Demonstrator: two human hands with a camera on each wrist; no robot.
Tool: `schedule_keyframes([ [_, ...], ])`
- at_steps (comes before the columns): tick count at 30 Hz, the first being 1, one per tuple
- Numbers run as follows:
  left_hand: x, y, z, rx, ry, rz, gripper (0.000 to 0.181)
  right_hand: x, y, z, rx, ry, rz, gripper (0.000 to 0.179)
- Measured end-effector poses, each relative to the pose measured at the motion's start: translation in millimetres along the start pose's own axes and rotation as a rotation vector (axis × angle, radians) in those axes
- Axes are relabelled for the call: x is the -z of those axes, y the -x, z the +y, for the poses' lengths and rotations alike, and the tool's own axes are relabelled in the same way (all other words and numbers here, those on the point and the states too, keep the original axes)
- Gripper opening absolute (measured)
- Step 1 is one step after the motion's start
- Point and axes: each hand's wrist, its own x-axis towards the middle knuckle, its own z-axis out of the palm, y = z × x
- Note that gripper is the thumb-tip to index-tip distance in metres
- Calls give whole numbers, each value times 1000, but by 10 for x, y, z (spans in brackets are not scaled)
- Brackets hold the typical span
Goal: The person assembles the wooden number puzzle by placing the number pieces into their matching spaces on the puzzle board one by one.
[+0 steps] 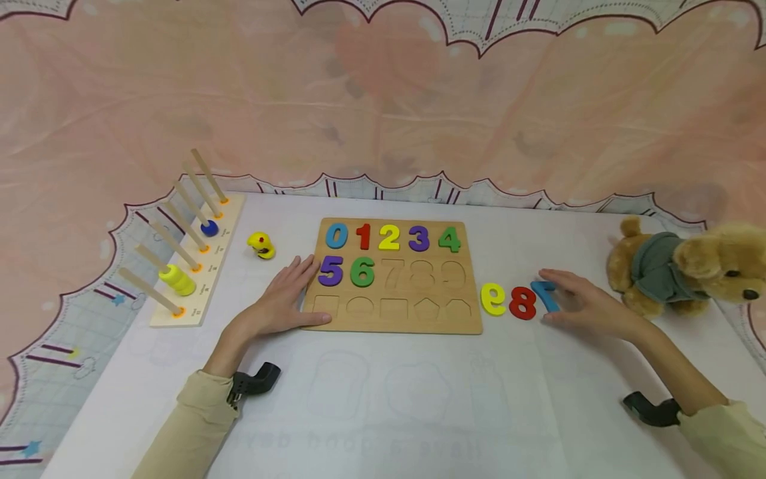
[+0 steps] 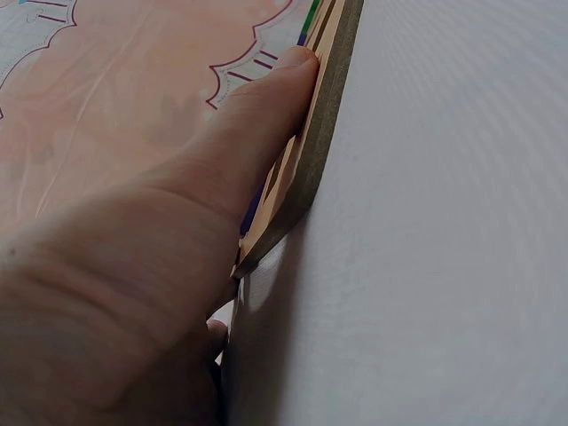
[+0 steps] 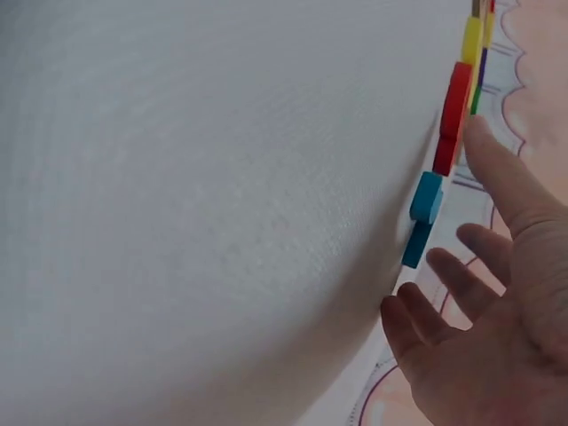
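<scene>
A wooden number board [image 1: 389, 327] lies flat on the white table, with coloured numerals 0 to 6 seated in its upper two rows. My left hand [image 1: 278, 299] rests on its left side, the thumb lying over the front corner and the other fingers stretched along the edge. To the board's right lie a yellow 9 [image 1: 493, 299], a red 8 [image 1: 523, 303] and a blue 7 [image 1: 546, 297] in a row. My right hand [image 1: 589, 307] is spread at the blue 7, thumb and fingers apart; in the right wrist view the fingers show no grip on that numeral [image 3: 424, 213].
On the left stands a peg counting stand [image 1: 197, 299] with yellow and blue rings. A small yellow duck [image 1: 260, 245] sits between it and the board. A teddy bear [image 1: 664, 273] in a grey-green top is beyond my right hand. A patterned cloth hangs behind the table.
</scene>
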Motion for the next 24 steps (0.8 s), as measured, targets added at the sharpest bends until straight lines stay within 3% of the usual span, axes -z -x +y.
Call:
schedule_keyframes([
  [14, -4, -6, -14, 0, -12, 4, 109, -9, -33, 61, 99, 103, -2, 64],
  [24, -3, -5, -13, -1, -19, 4, 109, -14, -38, 73, 63, 89, -7, 65],
])
